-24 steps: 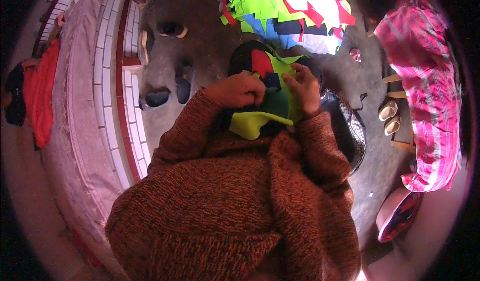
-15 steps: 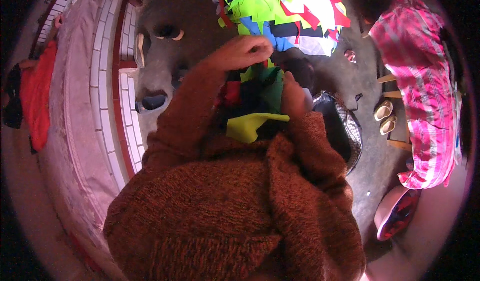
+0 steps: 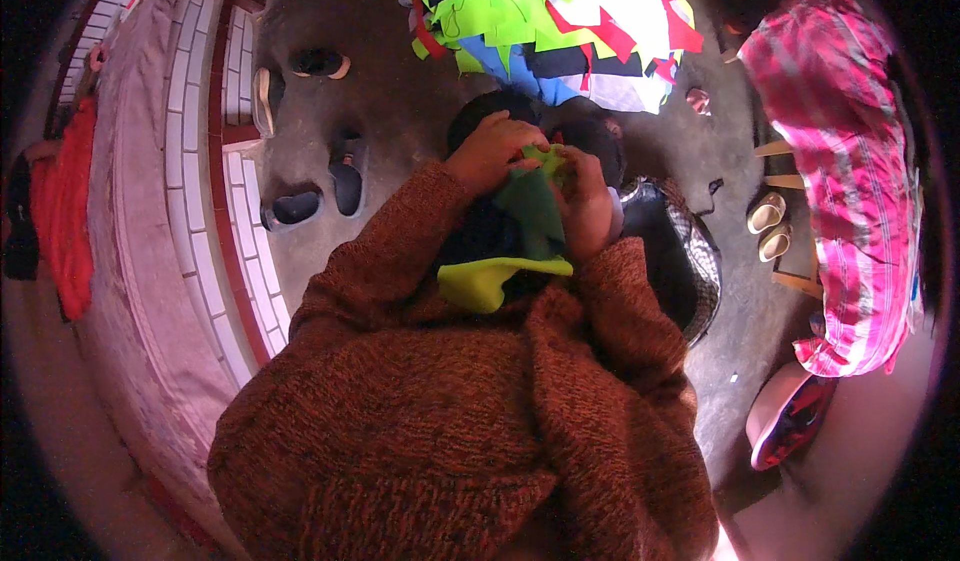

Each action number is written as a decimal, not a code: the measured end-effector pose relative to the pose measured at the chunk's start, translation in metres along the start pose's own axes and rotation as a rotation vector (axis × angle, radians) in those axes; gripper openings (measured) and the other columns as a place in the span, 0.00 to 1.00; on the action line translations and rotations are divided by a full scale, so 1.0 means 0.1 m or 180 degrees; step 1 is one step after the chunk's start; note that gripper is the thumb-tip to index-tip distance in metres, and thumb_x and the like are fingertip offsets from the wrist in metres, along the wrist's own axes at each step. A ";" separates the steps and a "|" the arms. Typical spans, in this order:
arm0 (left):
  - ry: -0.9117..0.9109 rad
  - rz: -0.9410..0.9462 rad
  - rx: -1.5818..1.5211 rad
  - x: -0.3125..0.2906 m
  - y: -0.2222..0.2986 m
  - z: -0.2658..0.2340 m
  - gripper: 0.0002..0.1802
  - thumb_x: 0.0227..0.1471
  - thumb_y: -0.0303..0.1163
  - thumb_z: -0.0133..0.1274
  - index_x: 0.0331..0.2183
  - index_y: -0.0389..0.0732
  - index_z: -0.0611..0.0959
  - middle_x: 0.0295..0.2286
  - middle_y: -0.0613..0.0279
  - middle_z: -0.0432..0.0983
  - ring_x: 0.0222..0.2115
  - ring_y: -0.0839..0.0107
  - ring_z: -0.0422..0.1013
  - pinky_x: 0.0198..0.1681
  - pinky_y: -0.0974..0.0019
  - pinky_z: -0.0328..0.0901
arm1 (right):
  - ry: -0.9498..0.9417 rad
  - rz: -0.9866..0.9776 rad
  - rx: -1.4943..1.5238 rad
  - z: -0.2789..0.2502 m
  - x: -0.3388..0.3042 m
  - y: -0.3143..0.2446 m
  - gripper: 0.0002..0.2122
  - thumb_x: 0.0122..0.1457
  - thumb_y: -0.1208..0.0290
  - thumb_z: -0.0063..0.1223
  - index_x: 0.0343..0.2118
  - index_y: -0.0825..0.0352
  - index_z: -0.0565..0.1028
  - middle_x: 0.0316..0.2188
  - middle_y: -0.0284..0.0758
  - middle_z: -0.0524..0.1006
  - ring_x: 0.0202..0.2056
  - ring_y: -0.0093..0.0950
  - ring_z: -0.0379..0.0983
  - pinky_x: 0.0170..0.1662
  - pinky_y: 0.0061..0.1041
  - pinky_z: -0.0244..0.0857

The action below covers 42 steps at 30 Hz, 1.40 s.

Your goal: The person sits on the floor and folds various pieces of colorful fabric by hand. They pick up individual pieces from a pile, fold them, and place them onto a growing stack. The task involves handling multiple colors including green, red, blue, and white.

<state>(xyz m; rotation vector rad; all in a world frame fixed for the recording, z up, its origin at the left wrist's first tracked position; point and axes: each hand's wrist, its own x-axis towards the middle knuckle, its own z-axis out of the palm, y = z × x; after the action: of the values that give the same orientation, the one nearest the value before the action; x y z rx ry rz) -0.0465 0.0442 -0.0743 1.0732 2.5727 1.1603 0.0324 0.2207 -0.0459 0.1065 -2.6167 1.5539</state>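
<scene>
Over my lap, my left hand point(image 3: 497, 149) is closed with its fingertips on a small yellow-green cloth scrap point(image 3: 546, 164). My right hand point(image 3: 590, 201) pinches the same scrap from the other side, fingers bent. Just under the hands lies a dark green cloth piece point(image 3: 537, 211). Nearer to me, a yellow cloth piece point(image 3: 478, 286) and dark cloth point(image 3: 472, 236) rest on my lap. The fingertips partly cover the scrap, so its full shape is hidden.
A large heap of cloth scraps point(image 3: 500, 6), mostly bright green, lies ahead on the floor. An open bag point(image 3: 665, 251) stands at my right. Beyond it are light shoes point(image 3: 767, 213), a pink checked cloth point(image 3: 830, 141) and a tub point(image 3: 775, 426). Dark shoes point(image 3: 347, 183) lie left.
My left hand has come down and in from near the heap, meeting my right hand at the yellow-green scrap. My right hand has turned its fingers in toward it.
</scene>
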 end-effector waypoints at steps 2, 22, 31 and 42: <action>0.0166 0.0090 -0.0047 -0.02 -0.03 -0.02 0.14 0.43 0.35 0.55 0.36 0.46 0.76 0.37 0.63 0.74 0.43 0.62 0.68 0.53 0.49 0.51 | 0.0115 0.0090 0.0108 0.00 0.07 -0.06 0.15 0.47 0.75 0.57 0.39 0.63 0.71 0.35 0.41 0.70 0.36 0.41 0.70 0.39 0.32 0.65; 0.1251 -0.0277 -0.0921 -0.03 0.49 -0.48 0.09 0.37 0.19 0.55 0.27 0.39 0.78 0.28 0.62 0.72 0.31 0.68 0.70 0.34 0.69 0.66 | 0.0222 -0.0101 0.0559 -0.08 0.06 -0.14 0.32 0.38 0.82 0.59 0.52 0.63 0.64 0.50 0.44 0.66 0.52 0.40 0.62 0.55 0.32 0.55; 0.0564 -0.0564 -0.0789 -0.12 0.67 -0.48 0.20 0.37 0.19 0.53 0.38 0.40 0.77 0.28 0.59 0.71 0.29 0.69 0.70 0.35 0.68 0.65 | -0.0084 0.0102 0.0816 -0.14 -0.04 -0.19 0.25 0.43 0.85 0.54 0.48 0.64 0.68 0.39 0.41 0.74 0.41 0.37 0.73 0.45 0.27 0.65; 0.0430 -0.0333 -0.0328 -0.09 0.54 -0.16 0.23 0.30 0.24 0.57 0.36 0.45 0.77 0.40 0.58 0.70 0.43 0.56 0.65 0.48 0.56 0.58 | -0.0872 0.0449 0.0717 -0.29 0.14 0.01 0.11 0.44 0.78 0.55 0.34 0.66 0.73 0.27 0.39 0.74 0.28 0.36 0.72 0.30 0.30 0.64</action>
<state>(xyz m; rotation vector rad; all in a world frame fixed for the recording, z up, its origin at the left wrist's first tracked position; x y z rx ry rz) -0.0157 0.0533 -0.0275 0.8558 2.5990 1.3656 0.0199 0.2464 -0.0316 0.1656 -2.6864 2.0121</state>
